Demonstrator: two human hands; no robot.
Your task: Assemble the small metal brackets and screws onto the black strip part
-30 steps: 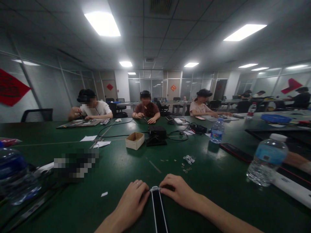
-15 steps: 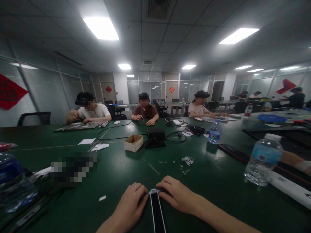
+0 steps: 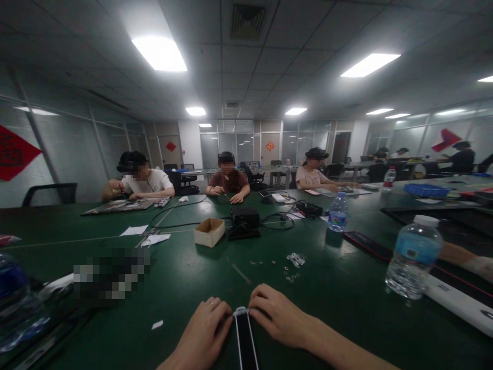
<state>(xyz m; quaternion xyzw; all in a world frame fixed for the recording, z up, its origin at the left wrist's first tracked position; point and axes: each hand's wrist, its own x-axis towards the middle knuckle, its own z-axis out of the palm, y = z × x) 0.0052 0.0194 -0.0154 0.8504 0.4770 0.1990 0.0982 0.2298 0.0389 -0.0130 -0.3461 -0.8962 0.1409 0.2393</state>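
Observation:
A long dark strip with pale edges (image 3: 245, 341) lies on the green table at the bottom centre, its far end bearing a small whitish fitting (image 3: 241, 311). My left hand (image 3: 208, 329), with a ring on one finger, is closed at the left side of that far end. From the right, my right hand (image 3: 275, 314) pinches the other side of the same end, fingers curled. The near end of the strip runs out of the frame. Beyond my right hand lie small metal pieces (image 3: 296, 259) and several little rings (image 3: 291, 277).
An open box (image 3: 209, 232) and a black device (image 3: 245, 223) stand ahead. Water bottles (image 3: 414, 257) (image 3: 338, 213) are at the right, another (image 3: 17, 303) at the left. A person's arm (image 3: 468, 259) reaches in at right. Three people sit across the table.
The whole view has shifted slightly, with the table items sitting a little lower and further left. Both my hands remain at the end of the strip.

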